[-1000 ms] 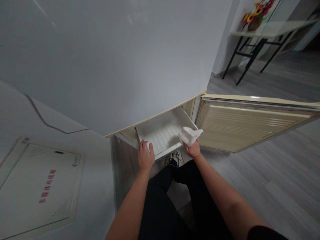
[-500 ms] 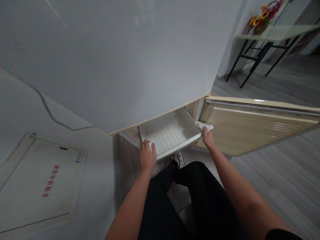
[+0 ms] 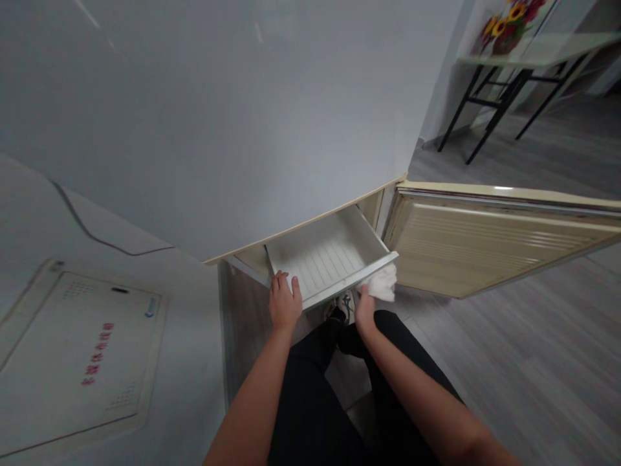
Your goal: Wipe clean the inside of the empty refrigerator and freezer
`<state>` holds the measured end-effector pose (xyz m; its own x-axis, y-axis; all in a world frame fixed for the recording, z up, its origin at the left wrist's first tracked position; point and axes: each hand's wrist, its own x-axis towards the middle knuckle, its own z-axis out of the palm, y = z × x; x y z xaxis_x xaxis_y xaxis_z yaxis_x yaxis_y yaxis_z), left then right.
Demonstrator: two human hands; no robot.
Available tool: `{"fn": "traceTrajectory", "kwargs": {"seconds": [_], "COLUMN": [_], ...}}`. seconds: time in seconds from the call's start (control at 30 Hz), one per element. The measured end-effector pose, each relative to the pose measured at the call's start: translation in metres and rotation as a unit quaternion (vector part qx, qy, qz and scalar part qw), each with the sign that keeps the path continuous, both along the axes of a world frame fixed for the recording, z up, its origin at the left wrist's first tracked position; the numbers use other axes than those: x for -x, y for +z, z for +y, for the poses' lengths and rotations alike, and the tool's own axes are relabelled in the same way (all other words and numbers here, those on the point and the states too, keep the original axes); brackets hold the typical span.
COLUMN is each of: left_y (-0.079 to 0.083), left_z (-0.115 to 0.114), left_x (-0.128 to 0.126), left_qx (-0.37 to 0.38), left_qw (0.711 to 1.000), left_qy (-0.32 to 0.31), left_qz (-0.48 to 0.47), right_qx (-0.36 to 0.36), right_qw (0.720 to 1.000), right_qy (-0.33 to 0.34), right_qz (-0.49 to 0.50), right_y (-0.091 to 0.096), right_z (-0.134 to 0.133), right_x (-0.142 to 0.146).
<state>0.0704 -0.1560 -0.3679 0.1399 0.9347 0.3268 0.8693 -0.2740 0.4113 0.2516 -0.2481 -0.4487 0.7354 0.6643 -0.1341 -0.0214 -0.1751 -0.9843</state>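
A white drawer [image 3: 324, 251] with a ribbed bottom is pulled out from under the light grey fridge body [image 3: 252, 129]. My left hand [image 3: 284, 301] grips the drawer's front left corner, its fingers over the rim and the thumb apart. In my right hand [image 3: 365, 313] is a white cloth [image 3: 383, 282], held just below the drawer's front edge toward the right. Whether the cloth touches the drawer front I cannot tell. To the right, a cream fridge door [image 3: 485, 239] with a dark-stained gasket stands swung out.
A white wall panel [image 3: 82, 356] with red lettering is at the left, below a hanging cable [image 3: 107, 243]. At the upper right a table [image 3: 548, 50] with black legs bears a flower basket [image 3: 507, 43]. My shoes [image 3: 345, 305] are beneath the drawer.
My right hand has moved left and down with the cloth, from the drawer's right corner to below its front edge. My left hand stays at the left corner.
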Motion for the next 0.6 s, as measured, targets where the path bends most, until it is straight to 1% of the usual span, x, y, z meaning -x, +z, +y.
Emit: {"fn": "traceTrajectory", "kwargs": {"seconds": [0.03,0.07,0.13,0.17,0.2,0.23,0.3,0.37,0.43,0.53,0.6], "left_y": [0.000,0.000,-0.001,-0.001,-0.002,-0.002,-0.003,-0.004,-0.004,-0.002,-0.001], "left_z": [0.000,0.000,0.000,0.000,0.000,0.000,0.000,0.000,0.000,-0.001,-0.001], "left_x": [0.000,0.000,0.001,0.001,0.001,0.001,0.001,0.001,0.001,0.001,0.000], "left_qx": [-0.001,-0.003,-0.007,-0.007,-0.006,-0.006,-0.005,-0.009,-0.013,-0.010,0.001], "left_qw": [1.000,1.000,1.000,1.000,1.000,1.000,1.000,1.000,1.000,1.000,1.000], "left_qy": [0.000,-0.001,-0.003,-0.004,-0.004,-0.003,-0.001,-0.001,-0.001,0.000,0.006], "left_qz": [0.000,0.001,0.001,0.001,0.001,0.000,-0.002,-0.005,-0.009,-0.011,-0.007], "right_qx": [-0.003,-0.016,-0.030,-0.031,-0.030,-0.027,-0.017,-0.002,0.019,0.042,0.036], "right_qw": [0.999,0.996,0.984,0.980,0.979,0.983,0.993,0.999,1.000,0.998,0.997], "right_qy": [0.013,0.045,0.138,0.165,0.175,0.165,0.109,0.042,-0.012,-0.052,-0.069], "right_qz": [0.042,0.075,0.107,0.105,0.095,0.078,0.032,-0.009,-0.021,-0.009,-0.010], "right_y": [0.003,0.007,0.016,0.021,0.025,0.028,0.028,0.023,0.016,0.012,0.015], "right_z": [-0.006,-0.013,-0.024,-0.028,-0.030,-0.030,-0.024,-0.014,-0.003,0.014,0.026], "right_x": [0.029,0.057,0.099,0.111,0.116,0.114,0.095,0.064,0.030,-0.014,-0.038]}}
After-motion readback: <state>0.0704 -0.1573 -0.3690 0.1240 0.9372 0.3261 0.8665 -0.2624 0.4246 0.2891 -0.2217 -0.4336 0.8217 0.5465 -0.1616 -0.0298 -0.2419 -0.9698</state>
